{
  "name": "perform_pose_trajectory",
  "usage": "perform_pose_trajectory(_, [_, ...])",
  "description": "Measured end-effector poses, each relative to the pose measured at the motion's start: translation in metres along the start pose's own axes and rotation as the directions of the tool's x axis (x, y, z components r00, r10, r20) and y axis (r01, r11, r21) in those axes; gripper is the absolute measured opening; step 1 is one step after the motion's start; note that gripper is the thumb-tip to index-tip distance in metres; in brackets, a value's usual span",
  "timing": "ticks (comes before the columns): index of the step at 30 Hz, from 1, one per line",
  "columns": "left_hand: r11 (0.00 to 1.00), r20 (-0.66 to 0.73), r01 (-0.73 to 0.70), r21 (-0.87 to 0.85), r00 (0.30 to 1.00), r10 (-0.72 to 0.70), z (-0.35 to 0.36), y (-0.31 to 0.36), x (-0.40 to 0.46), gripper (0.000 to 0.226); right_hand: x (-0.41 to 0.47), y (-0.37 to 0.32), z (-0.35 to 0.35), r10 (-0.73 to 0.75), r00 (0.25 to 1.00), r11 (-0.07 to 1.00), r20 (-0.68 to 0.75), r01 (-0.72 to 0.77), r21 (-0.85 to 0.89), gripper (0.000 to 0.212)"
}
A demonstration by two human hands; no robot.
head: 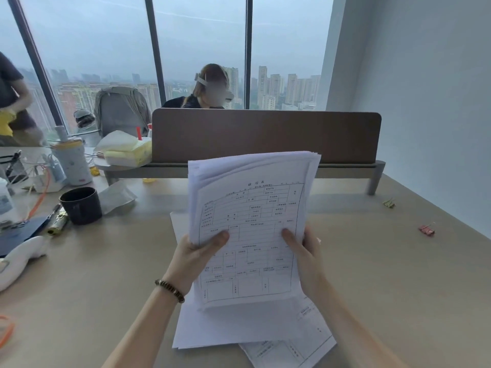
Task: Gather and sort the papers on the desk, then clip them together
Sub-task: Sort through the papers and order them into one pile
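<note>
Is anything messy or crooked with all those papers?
Yes. The stack held up by the left hand and right hand has uneven top edges, fanned out. More loose sheets lie crooked on the desk underneath, and two clips sit far off right.

Centre of frame: a stack of papers (249,224) held upright above the desk (372,274), printed form facing the camera. Left hand (198,254) grips its lower left edge, right hand (305,251) its lower right, thumbs on the front sheet. Loose sheets (239,328) lie flat beneath. Right of frame: two binder clips, one red (427,230), one greenish (389,203). Left: dark mug (81,205).
</note>
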State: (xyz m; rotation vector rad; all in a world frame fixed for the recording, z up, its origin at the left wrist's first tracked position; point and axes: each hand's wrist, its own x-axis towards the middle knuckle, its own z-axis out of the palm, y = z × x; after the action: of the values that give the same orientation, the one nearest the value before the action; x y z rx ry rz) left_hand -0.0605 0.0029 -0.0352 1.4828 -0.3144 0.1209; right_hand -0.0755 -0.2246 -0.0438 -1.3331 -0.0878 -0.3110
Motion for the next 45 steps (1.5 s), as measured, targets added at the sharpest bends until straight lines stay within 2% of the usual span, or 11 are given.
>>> perform_pose_trajectory(5, [0.977,-0.074,0.065,0.204,0.996,-0.051,-0.013,0.007,0.014,0.05,0.011,-0.011,0.011,-0.025,0.998,0.964,-0.06,0.008,-0.265,0.004])
perform_pose_trajectory(9, [0.962,-0.161,0.214,0.166,0.969,-0.188,-0.033,0.005,0.017,0.027,0.015,-0.014,0.009,0.162,0.987,0.845,0.009,-0.135,-0.517,0.022])
perform_pose_trajectory(10, [0.95,-0.177,0.273,0.151,0.953,-0.245,-0.04,0.001,0.014,0.023,0.014,-0.014,0.004,0.217,0.976,0.75,0.001,-0.166,-0.641,0.033])
perform_pose_trajectory(13, [0.881,-0.217,0.449,0.149,0.884,-0.414,-0.066,-0.016,0.0,0.028,0.004,-0.004,-0.013,0.367,0.927,0.181,-0.081,-0.156,-0.971,0.092])
perform_pose_trajectory(14, [0.854,-0.234,0.495,0.157,0.859,-0.455,-0.074,-0.023,-0.004,0.031,0.001,0.001,-0.016,0.389,0.914,0.078,-0.116,-0.158,-0.984,0.098])
perform_pose_trajectory(17, [0.792,-0.267,0.585,0.175,0.803,-0.533,-0.088,-0.04,-0.012,0.033,-0.007,0.009,-0.016,0.407,0.904,0.001,-0.131,-0.144,-0.99,0.096])
perform_pose_trajectory(20, [0.786,-0.271,0.584,0.204,0.805,-0.527,-0.085,-0.044,-0.011,0.03,-0.008,0.008,-0.014,0.448,0.888,0.04,-0.1,-0.131,-0.991,0.096])
perform_pose_trajectory(24, [0.78,-0.276,0.596,0.191,0.795,-0.54,-0.081,-0.043,-0.01,0.028,-0.002,0.012,-0.02,0.469,0.882,0.248,-0.033,-0.167,-0.954,0.083])
perform_pose_trajectory(31, [0.757,-0.253,0.637,0.146,0.763,-0.594,-0.082,-0.041,-0.01,0.032,0.0,0.014,-0.02,0.466,0.885,0.513,0.015,-0.257,-0.819,0.111])
perform_pose_trajectory(42, [0.765,-0.262,0.642,0.057,0.749,-0.609,-0.112,-0.031,-0.011,0.035,0.008,0.006,-0.034,0.603,0.795,0.621,0.071,-0.412,-0.667,0.095])
perform_pose_trajectory(45, [0.76,-0.272,0.65,0.028,0.736,-0.62,-0.121,-0.032,-0.007,0.037,0.015,0.009,-0.036,0.584,0.812,0.664,0.004,-0.475,-0.577,0.1])
